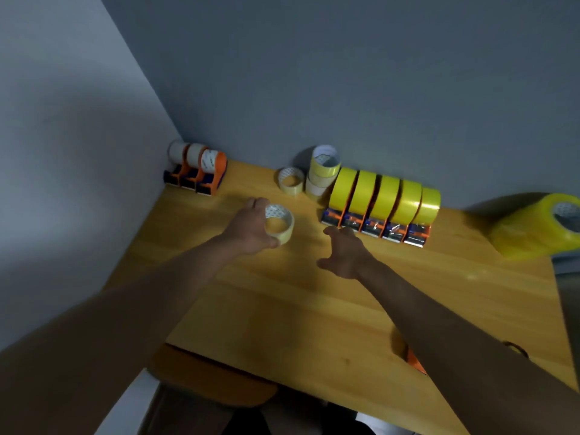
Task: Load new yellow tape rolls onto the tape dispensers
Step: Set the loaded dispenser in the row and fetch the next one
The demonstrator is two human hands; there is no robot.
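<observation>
1. The right hand [346,255] hovers over the table [282,309], fingers spread, holding nothing.
2. The left hand [251,229] grips a pale roll [279,222].
3. Just beyond the right hand: five loaded dispensers [381,211].
4. Beyond the left hand: loose rolls [314,177]; far left, three orange dispensers [197,171].
</observation>
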